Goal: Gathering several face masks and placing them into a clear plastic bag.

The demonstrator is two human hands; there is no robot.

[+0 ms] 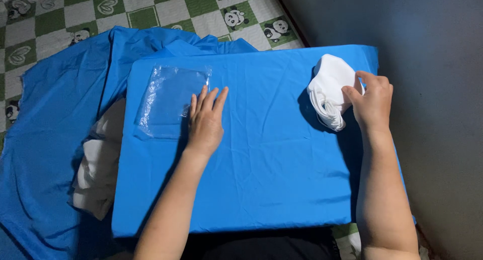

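A flat board wrapped in bright blue cloth (261, 179) lies in front of me. My left hand (205, 120) rests flat on it, fingers spread, its fingertips at the edge of a clear plastic bag (168, 100) lying at the board's upper left. At the board's upper right, my right hand (372, 103) grips a folded white cloth (329, 86), lifted slightly so it casts a shadow on the blue surface.
Loose blue fabric (50, 139) spreads to the left over a green-and-white checked sheet with panda pictures (151, 8). A pile of off-white cloth (98, 164) sits beside the board's left edge. A grey wall (432, 64) runs along the right.
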